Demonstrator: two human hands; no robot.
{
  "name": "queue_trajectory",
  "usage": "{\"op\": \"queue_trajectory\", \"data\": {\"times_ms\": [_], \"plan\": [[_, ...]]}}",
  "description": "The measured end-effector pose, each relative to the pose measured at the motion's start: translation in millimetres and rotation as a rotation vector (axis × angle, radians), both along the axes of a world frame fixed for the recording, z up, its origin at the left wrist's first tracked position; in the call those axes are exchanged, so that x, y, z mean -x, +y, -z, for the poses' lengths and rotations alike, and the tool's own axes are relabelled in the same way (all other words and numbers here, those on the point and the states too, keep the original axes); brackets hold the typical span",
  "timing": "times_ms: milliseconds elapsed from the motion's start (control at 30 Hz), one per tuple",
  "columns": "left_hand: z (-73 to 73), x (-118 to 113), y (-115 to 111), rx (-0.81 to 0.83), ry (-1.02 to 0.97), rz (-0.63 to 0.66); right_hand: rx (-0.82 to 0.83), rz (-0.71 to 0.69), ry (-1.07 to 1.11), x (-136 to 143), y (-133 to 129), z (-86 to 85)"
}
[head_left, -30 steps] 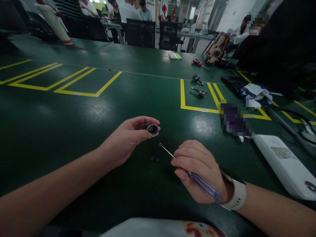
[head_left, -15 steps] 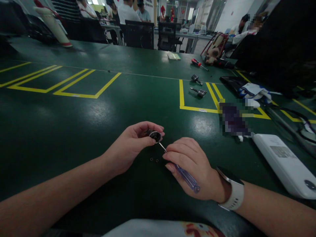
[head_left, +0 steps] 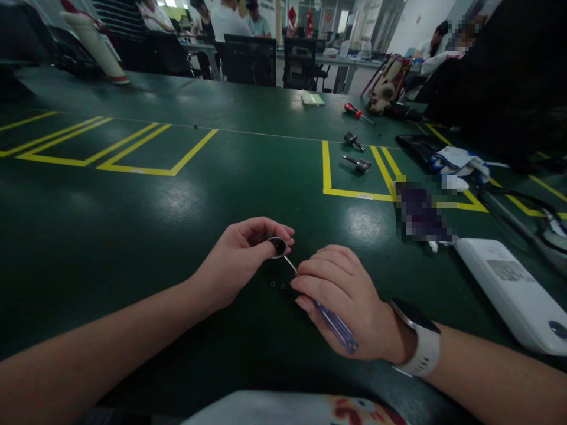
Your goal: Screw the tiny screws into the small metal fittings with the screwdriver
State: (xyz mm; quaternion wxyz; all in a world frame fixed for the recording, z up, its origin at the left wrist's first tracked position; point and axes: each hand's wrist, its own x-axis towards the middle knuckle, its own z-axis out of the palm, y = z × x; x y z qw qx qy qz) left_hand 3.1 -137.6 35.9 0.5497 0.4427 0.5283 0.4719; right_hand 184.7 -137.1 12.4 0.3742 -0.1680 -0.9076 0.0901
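Between the thumb and fingers of my left hand is a round metal cup-shaped part, its hollow side facing me. My right hand is wrapped round the clear purple handle of a screwdriver. The screwdriver's thin shaft reaches to the lower rim of the cup-shaped part; whether its tip sits inside I cannot tell. Just below, two tiny dark rings lie on the green table. Fingers hide the back of the metal part.
Two metal parts with stems lie within yellow tape at the right. Behind them is a red-handled screwdriver. A white power bank, a blurred-out phone and cables sit right of my hand. People sit at far tables.
My left thumb has shifted slightly over the metal part, which is turned a little. The screwdriver stays against it, and both hands keep nearly the same place.
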Motion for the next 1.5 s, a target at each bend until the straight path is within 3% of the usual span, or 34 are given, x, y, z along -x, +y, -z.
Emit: {"op": "queue_trajectory", "data": {"times_ms": [467,633,833,1233,1500], "plan": [[-0.2,0.7,0.6,-0.02,0.081,0.023,-0.004,0.018,-0.042,0.5,-1.1,-1.3],[-3.5,1.4,1.4,-0.027,0.104,-0.01,0.179,-0.019,0.158,-3.4,-1.4,-6.6],[-3.1,4.3,3.4,-0.041,0.088,-0.047,0.383,-0.1,0.114,-3.1,1.0,-10.1],[0.4,7.1,3.8,-0.036,0.107,-0.025,0.426,-0.13,0.032,-0.7,1.3,-5.1],[-1.9,5.7,2.3,-0.039,0.022,-0.051,0.387,-0.06,0.063,-2.1,-1.2,-8.5]]}}
